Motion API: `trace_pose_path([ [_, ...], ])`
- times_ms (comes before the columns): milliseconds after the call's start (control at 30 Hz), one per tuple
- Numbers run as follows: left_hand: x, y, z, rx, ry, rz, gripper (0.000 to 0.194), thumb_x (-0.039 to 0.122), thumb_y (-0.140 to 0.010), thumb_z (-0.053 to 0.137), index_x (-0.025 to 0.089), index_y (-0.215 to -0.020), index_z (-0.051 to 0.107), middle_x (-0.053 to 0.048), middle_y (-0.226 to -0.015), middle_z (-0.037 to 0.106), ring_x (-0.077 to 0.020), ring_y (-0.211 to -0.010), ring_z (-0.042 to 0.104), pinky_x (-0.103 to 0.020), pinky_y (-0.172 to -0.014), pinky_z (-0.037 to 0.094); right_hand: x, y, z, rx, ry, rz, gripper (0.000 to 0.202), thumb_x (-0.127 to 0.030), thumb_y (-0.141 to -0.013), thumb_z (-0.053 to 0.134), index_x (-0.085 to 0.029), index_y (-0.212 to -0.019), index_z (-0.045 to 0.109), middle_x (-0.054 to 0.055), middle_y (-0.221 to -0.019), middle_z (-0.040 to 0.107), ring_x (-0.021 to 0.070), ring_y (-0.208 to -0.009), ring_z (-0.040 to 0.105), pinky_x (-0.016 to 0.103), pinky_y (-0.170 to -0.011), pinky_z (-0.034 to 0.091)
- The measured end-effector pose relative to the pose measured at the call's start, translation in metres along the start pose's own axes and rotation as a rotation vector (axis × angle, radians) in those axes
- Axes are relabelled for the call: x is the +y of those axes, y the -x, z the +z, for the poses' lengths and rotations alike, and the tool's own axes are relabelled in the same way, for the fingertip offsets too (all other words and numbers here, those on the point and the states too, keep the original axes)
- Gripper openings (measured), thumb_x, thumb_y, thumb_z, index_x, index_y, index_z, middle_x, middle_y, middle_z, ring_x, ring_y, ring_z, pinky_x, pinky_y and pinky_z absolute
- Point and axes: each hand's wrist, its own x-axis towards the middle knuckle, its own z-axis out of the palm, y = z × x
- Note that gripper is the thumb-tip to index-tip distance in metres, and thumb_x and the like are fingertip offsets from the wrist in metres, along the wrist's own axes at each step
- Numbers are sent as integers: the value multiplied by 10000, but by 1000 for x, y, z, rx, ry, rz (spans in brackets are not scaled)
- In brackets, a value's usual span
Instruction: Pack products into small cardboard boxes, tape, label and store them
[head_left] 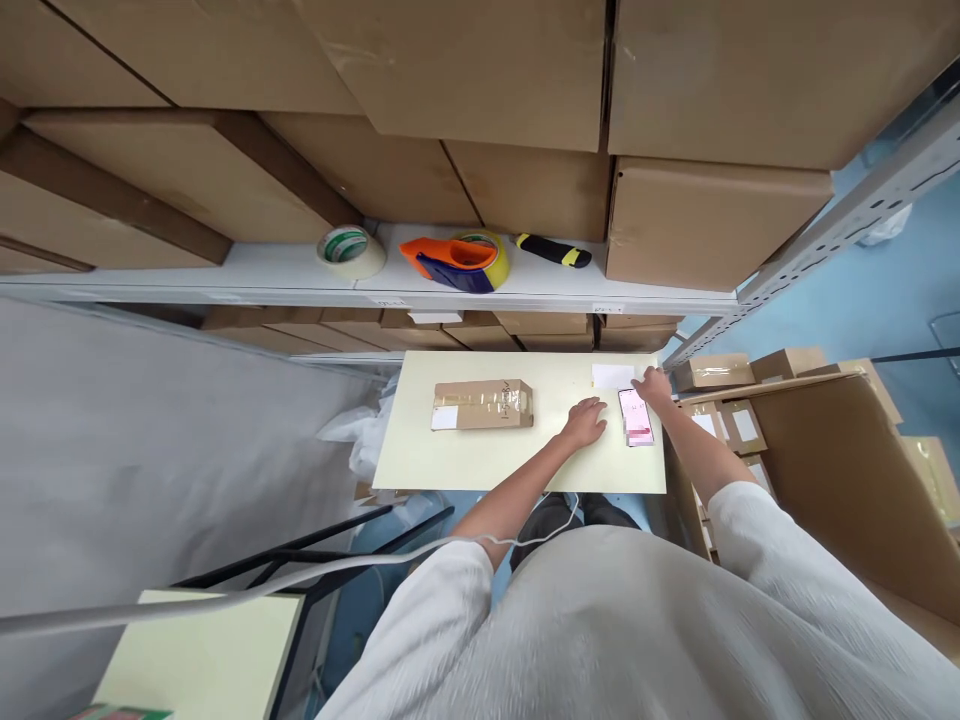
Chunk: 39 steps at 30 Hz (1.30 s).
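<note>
On the pale yellow table (495, 465) lies a taped brown box (484, 405) with black handwriting and a white label. My left hand (585, 423) rests on the tabletop to the right of the box, fingers spread and holding nothing. A phone (636, 418) with a lit pink screen lies to the right of that hand. Above the phone is a white paper (613, 376). My right hand (652, 387) is at the paper's right side, near the phone's top edge; its fingers are bent, and whether they pinch anything is too small to tell.
A shelf edge (285, 285) beyond the table holds a tape roll (351, 252), an orange tape dispenser (457, 260), a black-yellow cutter (553, 250) and stacked cartons. An open carton (847, 480) with small boxes stands at the right. A white cable (300, 575) crosses the lower left.
</note>
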Motion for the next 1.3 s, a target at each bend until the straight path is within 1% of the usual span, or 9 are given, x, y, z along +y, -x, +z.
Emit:
trace_pose_path([
  [100,-6,-1,8,13,11,-12,541,281,-1023,574,223,-1560,593,-111,-1736,461,-323,-1642,371,-499,-1352,296,-2,-8,10,53,2,5,541,-450,-971,721,-125,-1385,596,260,-1456,590,379,-1347,603,422,-1050,516],
  [333,-17,3,16,2,-19,-30,540,283,-1027,574,224,-1564,593,-100,-1738,458,-309,-1636,381,-475,-1353,310,4,-14,18,64,-38,-41,392,-295,-980,678,-123,-1325,604,233,-1391,614,331,-1273,629,371,-1024,507],
  [500,-22,5,16,12,-18,-32,534,276,-1020,594,204,-1549,610,-117,-1719,480,-318,-1620,407,-466,-1348,323,9,-18,13,51,-50,-30,310,-268,-991,649,-127,-1267,666,219,-1365,652,306,-1183,683,358,-964,526],
  [700,-20,0,8,40,5,9,499,257,-1020,593,221,-1516,632,-96,-1704,506,-301,-1611,423,-472,-1344,336,10,-15,-2,48,-164,61,199,-286,-978,649,-188,-1110,761,165,-1188,770,303,-1127,719,357,-936,554],
  [800,-12,-13,1,79,104,49,459,224,-1018,578,204,-1469,663,-109,-1635,581,-294,-1540,515,-462,-1301,407,10,-8,-12,96,-234,59,214,-306,-948,673,-201,-1105,775,151,-1176,790,311,-1132,723,363,-946,561],
  [900,3,-33,-5,135,284,55,404,190,-1019,564,193,-1402,693,-115,-1507,684,-264,-1357,669,-418,-1201,514,11,-2,-20,110,-280,14,218,-262,-902,682,-195,-1081,786,140,-1130,807,316,-1120,730,368,-963,560],
  [967,16,-48,-8,175,416,39,364,160,-1008,570,194,-1340,715,-105,-1410,741,-243,-1239,726,-395,-1136,558,12,2,-23,110,-306,-23,238,-215,-869,666,-197,-1074,787,119,-1076,813,306,-1088,740,366,-964,564],
  [1100,38,-74,-8,226,612,-10,336,81,-938,620,196,-1231,737,-84,-1229,802,-217,-1124,757,-380,-1078,586,16,9,-28,97,-401,-105,319,-182,-808,650,-200,-1104,768,64,-933,801,267,-954,750,356,-924,580],
  [1300,54,-94,-5,248,727,-61,319,97,-917,686,207,-1215,721,-97,-1176,802,-202,-1018,769,-360,-975,611,14,19,-29,29,-609,-207,326,-199,-794,694,-226,-1119,718,17,-869,799,226,-856,753,336,-847,588],
])
